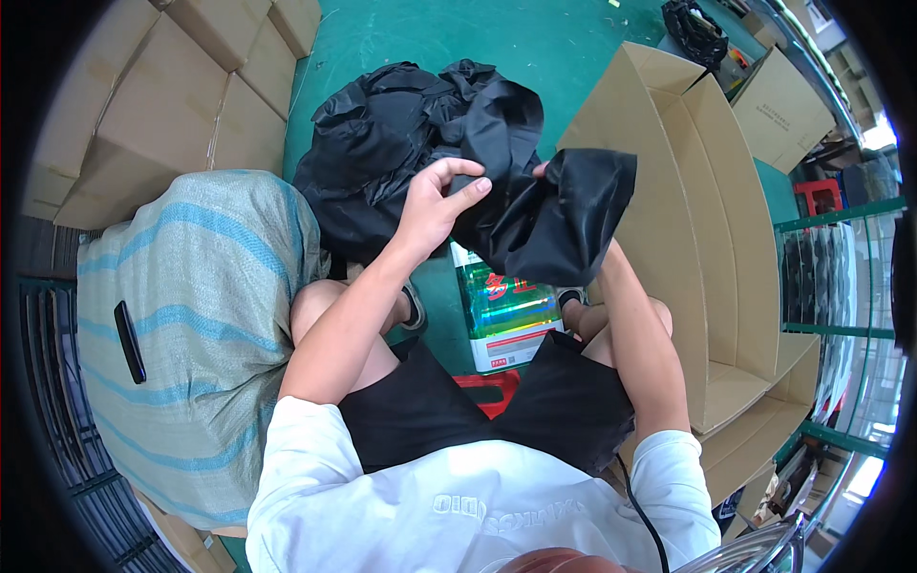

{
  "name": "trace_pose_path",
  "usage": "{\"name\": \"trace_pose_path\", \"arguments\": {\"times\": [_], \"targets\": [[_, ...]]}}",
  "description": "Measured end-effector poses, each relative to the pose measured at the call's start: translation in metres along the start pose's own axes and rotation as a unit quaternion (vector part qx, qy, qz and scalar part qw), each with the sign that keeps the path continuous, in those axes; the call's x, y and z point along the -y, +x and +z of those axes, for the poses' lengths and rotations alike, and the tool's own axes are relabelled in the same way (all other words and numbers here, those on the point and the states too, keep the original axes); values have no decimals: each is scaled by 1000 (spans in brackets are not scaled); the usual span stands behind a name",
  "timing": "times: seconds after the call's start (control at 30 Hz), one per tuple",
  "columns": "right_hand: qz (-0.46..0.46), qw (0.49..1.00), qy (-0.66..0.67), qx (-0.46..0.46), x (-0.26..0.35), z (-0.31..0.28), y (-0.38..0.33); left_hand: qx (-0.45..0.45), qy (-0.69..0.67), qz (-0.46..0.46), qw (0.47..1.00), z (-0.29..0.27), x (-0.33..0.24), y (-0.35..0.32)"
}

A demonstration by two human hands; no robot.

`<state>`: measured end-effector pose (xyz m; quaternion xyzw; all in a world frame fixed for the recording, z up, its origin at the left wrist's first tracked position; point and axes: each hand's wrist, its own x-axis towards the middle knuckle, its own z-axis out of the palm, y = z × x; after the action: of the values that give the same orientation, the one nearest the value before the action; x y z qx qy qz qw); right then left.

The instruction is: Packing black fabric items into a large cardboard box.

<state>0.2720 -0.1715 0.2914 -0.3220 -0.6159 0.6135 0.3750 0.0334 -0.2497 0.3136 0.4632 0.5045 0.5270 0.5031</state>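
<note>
The left hand (432, 208) pinches the black fabric (587, 205) above the green tin (506, 320), while the right hand (541, 170) is mostly hidden by the fabric and its grip cannot be determined.

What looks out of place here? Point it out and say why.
A black, phone-like object lies loose on the blue-striped woven sack at the left; on that soft, bulging surface it looks misplaced. I see no spill.
</note>
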Motion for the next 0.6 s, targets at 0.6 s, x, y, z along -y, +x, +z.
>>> {"name": "trace_pose_path", "arguments": {"times": [0.6], "targets": [[154, 930, -297, 155, -3, -33, -3, 61, -388, 2, 920, -37, -14, 21]]}}
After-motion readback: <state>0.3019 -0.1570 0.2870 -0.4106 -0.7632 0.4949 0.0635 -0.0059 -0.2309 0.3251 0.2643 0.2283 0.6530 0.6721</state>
